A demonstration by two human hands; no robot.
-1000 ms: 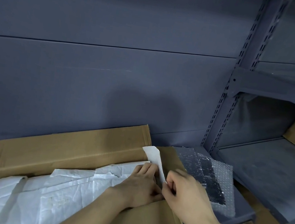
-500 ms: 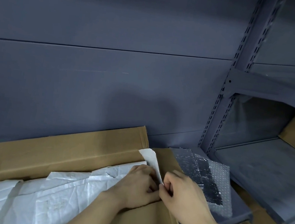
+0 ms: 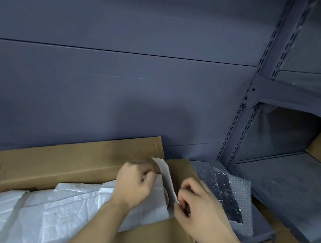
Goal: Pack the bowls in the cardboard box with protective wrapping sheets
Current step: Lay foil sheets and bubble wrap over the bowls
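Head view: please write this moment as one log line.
left hand: grips white sheet | right hand: pinches sheet corner | cardboard box: open

White crumpled wrapping sheets (image 3: 56,209) fill the open brown cardboard box (image 3: 67,162), one corner upturned.

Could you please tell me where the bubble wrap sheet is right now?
In the head view, the bubble wrap sheet lies lower right on the shelf, beside the cardboard box, just beyond the right hand.

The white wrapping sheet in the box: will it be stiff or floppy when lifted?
Probably floppy: the creased white wrapping sheet drapes over the contents of the brown cardboard box. Likely light: the right hand holds its upturned corner by a pinch.
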